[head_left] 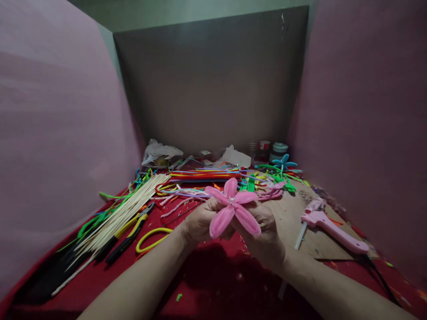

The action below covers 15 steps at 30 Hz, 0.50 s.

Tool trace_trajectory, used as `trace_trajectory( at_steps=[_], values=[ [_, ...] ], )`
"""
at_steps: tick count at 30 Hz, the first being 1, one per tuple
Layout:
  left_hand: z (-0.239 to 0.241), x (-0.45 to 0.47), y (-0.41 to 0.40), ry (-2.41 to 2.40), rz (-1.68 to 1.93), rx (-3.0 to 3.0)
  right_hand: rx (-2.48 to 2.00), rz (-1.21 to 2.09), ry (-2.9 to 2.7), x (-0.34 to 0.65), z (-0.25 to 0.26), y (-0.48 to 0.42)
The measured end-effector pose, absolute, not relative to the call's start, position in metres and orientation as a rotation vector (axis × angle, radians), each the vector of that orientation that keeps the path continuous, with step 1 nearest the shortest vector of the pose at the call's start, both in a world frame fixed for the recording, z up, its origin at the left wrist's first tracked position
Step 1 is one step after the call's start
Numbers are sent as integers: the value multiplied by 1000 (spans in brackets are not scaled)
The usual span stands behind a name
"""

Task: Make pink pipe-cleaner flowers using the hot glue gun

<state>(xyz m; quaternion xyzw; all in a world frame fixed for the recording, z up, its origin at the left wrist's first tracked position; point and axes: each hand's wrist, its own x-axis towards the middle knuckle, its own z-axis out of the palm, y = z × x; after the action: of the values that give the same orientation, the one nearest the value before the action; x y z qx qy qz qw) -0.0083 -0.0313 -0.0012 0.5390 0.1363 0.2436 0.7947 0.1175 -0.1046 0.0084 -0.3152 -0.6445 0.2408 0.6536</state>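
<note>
Both my hands meet over the red cloth and hold a pink pipe-cleaner flower [231,206] with several fuzzy petals and a pale centre. My left hand [199,221] grips it from behind on the left, fingers curled. My right hand [267,231] closes on it from the right, under the lower petals. The flower faces me and hides most fingertips.
A bundle of wooden skewers [123,213], yellow-handled pliers [131,233] and a yellow loop [151,238] lie left. Loose coloured pipe cleaners [203,175] spread behind. A pink glue gun [330,229] rests on cardboard [293,213] at right. Small jars [271,151] and a blue flower [283,163] stand at the back.
</note>
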Motion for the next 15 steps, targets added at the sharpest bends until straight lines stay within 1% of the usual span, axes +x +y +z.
trace_trajectory(
  at_steps=[5, 10, 15],
  values=[
    [12, -11, -37, 310, 552, 1162, -628, 463, -1511, 117, -2, -101],
    [21, -10, -41, 266, 581, 1217, -617, 480, -1557, 119, -13, -95],
    [20, -11, -41, 227, 581, 1248, -627, 470, -1560, 120, -11, -94]
  ],
)
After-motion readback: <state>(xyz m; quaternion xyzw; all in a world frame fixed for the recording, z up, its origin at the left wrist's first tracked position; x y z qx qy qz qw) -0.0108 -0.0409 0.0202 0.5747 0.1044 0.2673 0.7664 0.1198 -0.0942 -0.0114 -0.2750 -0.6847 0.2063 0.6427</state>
